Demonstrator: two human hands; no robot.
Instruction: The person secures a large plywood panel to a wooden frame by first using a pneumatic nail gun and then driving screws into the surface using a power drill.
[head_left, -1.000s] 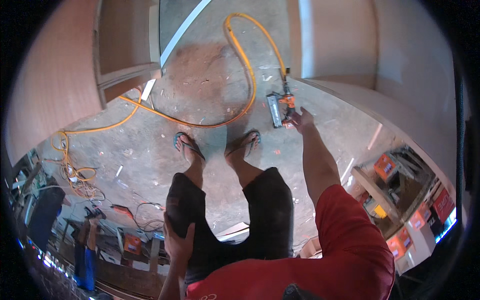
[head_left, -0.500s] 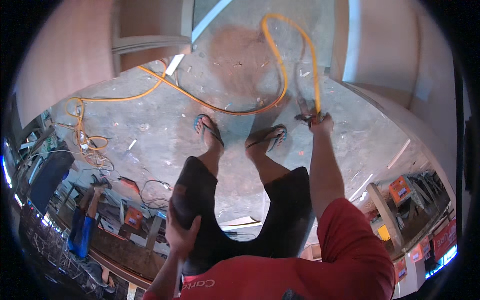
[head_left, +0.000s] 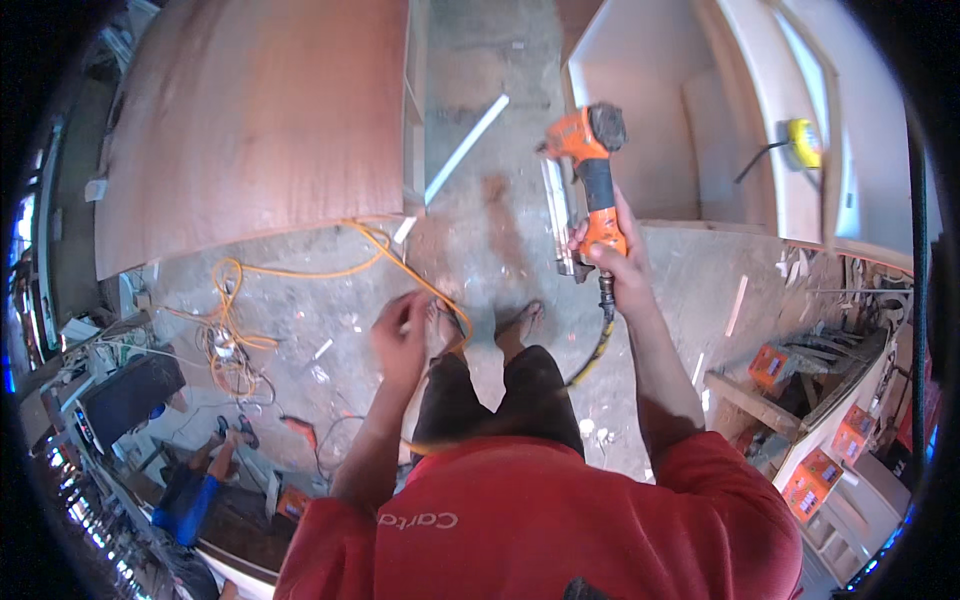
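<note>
My right hand (head_left: 622,262) is wrapped round the handle of an orange and black air nail gun (head_left: 598,195), held upright in front of me. Its silver magazine (head_left: 556,212) stands beside the handle, and the nose points left. From the handle's base a yellow and black air hose (head_left: 597,352) curves down toward my body. My left hand (head_left: 398,335) hangs over the floor left of my legs, a little blurred, its fingers curled and nothing visible in them.
A large wooden panel cabinet (head_left: 260,130) stands at the left. Another open cabinet (head_left: 650,110) is at the right, with a yellow tape measure (head_left: 803,143) on its edge. A yellow hose (head_left: 300,272) loops over the floor. Another person (head_left: 205,480) is at the lower left.
My right hand has raised the nail gun from near the floor to in front of the right cabinet. My left hand has left my knee and its fingers have curled. My body is more upright.
</note>
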